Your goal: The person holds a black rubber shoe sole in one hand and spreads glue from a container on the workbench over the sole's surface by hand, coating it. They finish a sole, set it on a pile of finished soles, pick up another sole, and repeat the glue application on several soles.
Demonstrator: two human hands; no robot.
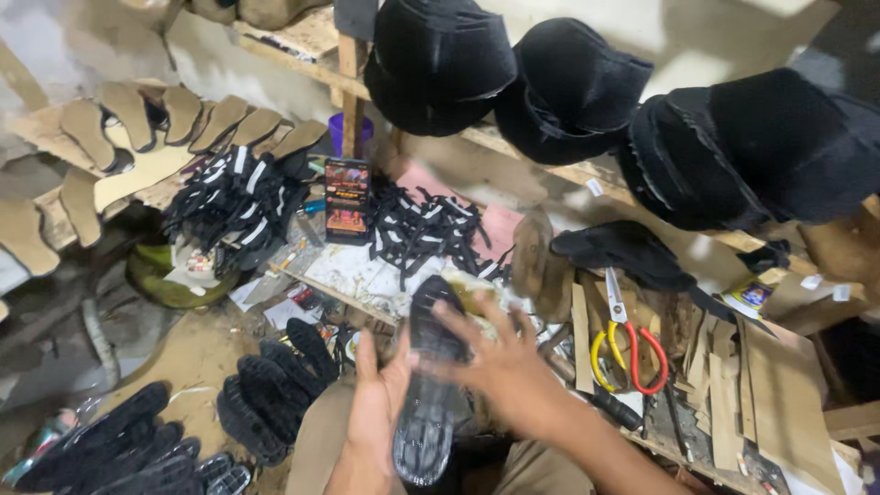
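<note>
Holding a black shoe sole (427, 394) upright between my knees, my left hand (378, 417) cups its left edge, thumb raised, fingers wrapped behind to steady it. My right hand (500, 362) lies across the sole's upper half with fingers (458, 321) spread flat, pressing rather than gripping, as though smoothing its surface; slight blur softens the fingertips. Left of my left thumb, more black soles (275, 390) are heaped on the floor, with another pile (119, 449) at the lower left corner, near enough to reach. Right of my right fingers, scissors with yellow and red handles (626, 344) lie on a cluttered workbench (779, 412) among cardboard strips. Beyond my fingertips, bundles of black straps (422, 229) spread over the bench either side of a small upright box (346, 200). Farther left, tan insoles (183, 115) fan along a shelf. Farthest off, stacks of black fabric pieces (568, 87) hang from a wooden rail.
</note>
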